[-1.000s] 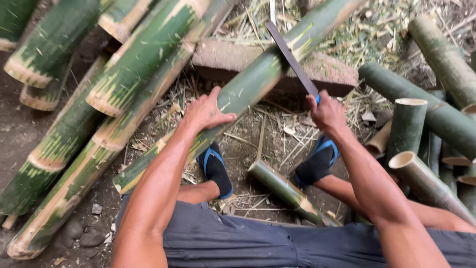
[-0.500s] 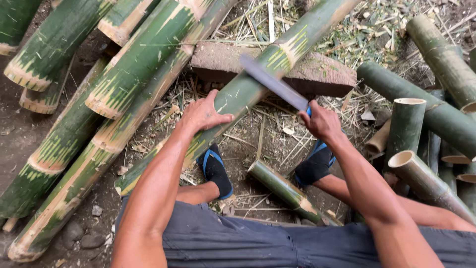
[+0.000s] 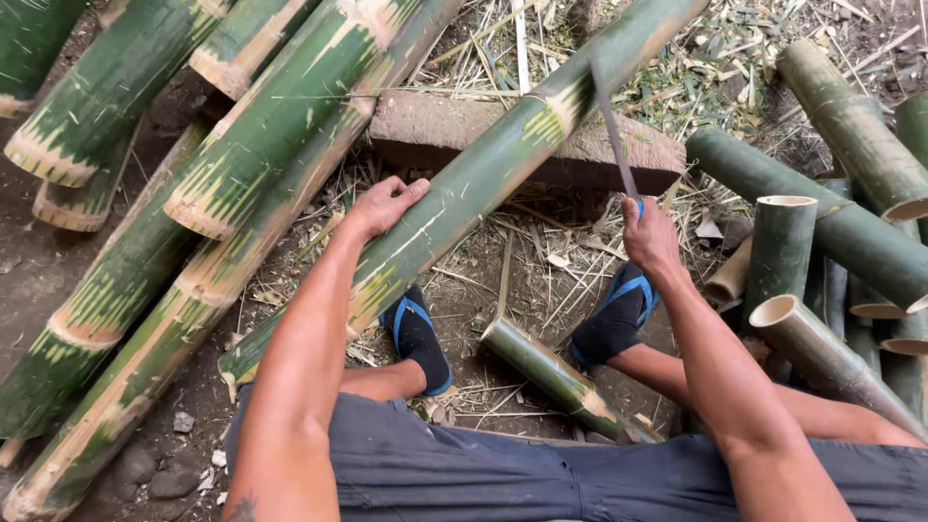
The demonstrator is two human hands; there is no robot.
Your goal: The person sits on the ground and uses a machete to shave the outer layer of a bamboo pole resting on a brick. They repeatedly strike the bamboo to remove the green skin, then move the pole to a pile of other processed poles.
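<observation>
A long green bamboo pole (image 3: 503,155) slants from lower left to upper right, resting across a flat brown stone block (image 3: 435,130). My left hand (image 3: 382,205) presses flat on the pole's left side, palm down, fingers spread. My right hand (image 3: 650,234) grips the blue handle of a long machete (image 3: 611,121), whose blade points up and sits edge-on against the pole above the block. Both feet in dark sandals rest on the ground below the pole.
Several thick bamboo poles (image 3: 242,145) lie stacked at the left. Cut bamboo sections (image 3: 831,222) with open ends pile up at the right. A short cut piece (image 3: 556,377) lies between my feet. Dry leaves and chips cover the dirt.
The machete swung down from a raised slant to the pole, then turned upright with its blade against the bamboo. My left hand stayed on the pole.
</observation>
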